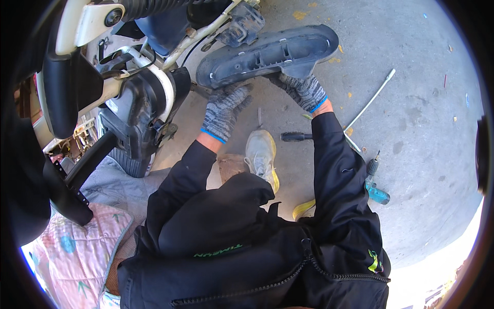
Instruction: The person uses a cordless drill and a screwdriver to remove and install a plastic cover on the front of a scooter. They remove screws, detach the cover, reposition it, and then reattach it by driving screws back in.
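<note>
A long black plastic cover (267,55) with rounded ends and a recessed, ribbed face is held up in front of me, tilted so its right end is higher. My right hand (304,92), in a grey knit glove with a blue cuff, grips its near edge right of the middle, fingers partly hidden beneath. At the near left edge of the cover is my left hand (226,107), in a matching glove. Its thumb side faces right, and its fingertips are partly hidden by the cover.
At the left stands a white-framed scooter (167,92) with black panels. A teal power drill (378,193), a thin metal bar (370,105) and a black handle (296,137) lie on the concrete to the right. My shoe (261,154) is below my hands, beside a brown block (231,167).
</note>
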`<action>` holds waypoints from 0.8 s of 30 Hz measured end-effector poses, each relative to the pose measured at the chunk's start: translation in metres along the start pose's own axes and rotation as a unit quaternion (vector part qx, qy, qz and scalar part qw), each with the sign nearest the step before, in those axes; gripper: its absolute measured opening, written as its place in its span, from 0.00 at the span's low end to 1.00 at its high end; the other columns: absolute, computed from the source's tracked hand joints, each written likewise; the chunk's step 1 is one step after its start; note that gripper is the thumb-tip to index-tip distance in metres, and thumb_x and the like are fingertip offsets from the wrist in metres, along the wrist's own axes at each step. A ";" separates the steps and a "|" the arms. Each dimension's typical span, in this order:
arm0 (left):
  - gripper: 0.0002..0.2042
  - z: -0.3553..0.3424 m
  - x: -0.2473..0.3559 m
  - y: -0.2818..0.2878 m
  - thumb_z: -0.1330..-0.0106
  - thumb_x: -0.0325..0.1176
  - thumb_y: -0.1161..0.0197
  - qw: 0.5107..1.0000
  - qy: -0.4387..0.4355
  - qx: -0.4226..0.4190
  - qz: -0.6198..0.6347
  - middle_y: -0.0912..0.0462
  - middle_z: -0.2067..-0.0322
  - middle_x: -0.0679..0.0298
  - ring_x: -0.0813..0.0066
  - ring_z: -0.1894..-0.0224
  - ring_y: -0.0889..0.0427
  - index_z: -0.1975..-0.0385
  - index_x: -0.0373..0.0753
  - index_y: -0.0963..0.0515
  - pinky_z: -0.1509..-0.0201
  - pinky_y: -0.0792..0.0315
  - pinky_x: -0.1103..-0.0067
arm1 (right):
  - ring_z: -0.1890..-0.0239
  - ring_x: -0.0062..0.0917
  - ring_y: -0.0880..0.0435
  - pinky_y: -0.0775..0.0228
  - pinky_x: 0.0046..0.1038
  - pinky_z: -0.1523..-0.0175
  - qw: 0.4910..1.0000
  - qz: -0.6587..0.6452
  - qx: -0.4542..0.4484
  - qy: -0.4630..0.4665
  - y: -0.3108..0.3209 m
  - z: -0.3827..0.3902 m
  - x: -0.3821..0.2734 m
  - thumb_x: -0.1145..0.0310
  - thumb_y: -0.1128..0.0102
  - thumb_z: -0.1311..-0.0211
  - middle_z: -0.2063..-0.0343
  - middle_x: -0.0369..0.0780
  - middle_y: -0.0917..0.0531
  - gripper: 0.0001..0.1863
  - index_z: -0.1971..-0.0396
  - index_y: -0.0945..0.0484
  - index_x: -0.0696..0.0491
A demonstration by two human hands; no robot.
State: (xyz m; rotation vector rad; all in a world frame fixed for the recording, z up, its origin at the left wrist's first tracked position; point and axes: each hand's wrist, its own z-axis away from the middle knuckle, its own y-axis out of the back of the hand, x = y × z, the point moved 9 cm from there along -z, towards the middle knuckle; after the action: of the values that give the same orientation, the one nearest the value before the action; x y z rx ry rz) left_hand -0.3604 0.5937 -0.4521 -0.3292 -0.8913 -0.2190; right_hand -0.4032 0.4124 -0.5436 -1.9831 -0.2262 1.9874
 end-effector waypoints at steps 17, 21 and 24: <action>0.21 0.011 -0.033 -0.034 0.28 0.43 0.49 0.468 -0.406 -0.016 -0.785 0.27 0.41 0.56 0.56 0.40 0.28 0.39 0.40 0.30 0.34 0.37 0.63 | 0.47 0.32 0.21 0.26 0.35 0.42 0.995 0.100 -0.013 0.025 0.013 0.043 -0.014 0.75 0.35 0.39 0.49 0.39 0.20 0.22 0.44 0.26 0.53; 0.17 0.031 -0.031 -0.035 0.31 0.38 0.47 0.552 -0.340 -0.045 -0.760 0.23 0.49 0.55 0.54 0.46 0.24 0.46 0.42 0.25 0.39 0.32 0.62 | 0.47 0.31 0.21 0.26 0.35 0.42 0.998 0.060 0.029 0.014 0.028 0.058 -0.014 0.74 0.35 0.39 0.49 0.39 0.20 0.22 0.44 0.26 0.53; 0.15 0.038 -0.031 -0.042 0.34 0.36 0.47 0.508 -0.382 -0.033 -0.771 0.21 0.53 0.56 0.53 0.51 0.22 0.50 0.42 0.23 0.43 0.29 0.62 | 0.48 0.31 0.20 0.26 0.35 0.42 0.998 0.038 0.054 0.013 0.032 0.065 -0.015 0.74 0.35 0.39 0.50 0.39 0.20 0.22 0.44 0.26 0.53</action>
State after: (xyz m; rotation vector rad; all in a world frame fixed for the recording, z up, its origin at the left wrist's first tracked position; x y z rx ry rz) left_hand -0.4206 0.5706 -0.4463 0.5039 -1.8839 -1.9253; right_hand -0.4718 0.3851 -0.5386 -1.9753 -0.0364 1.9753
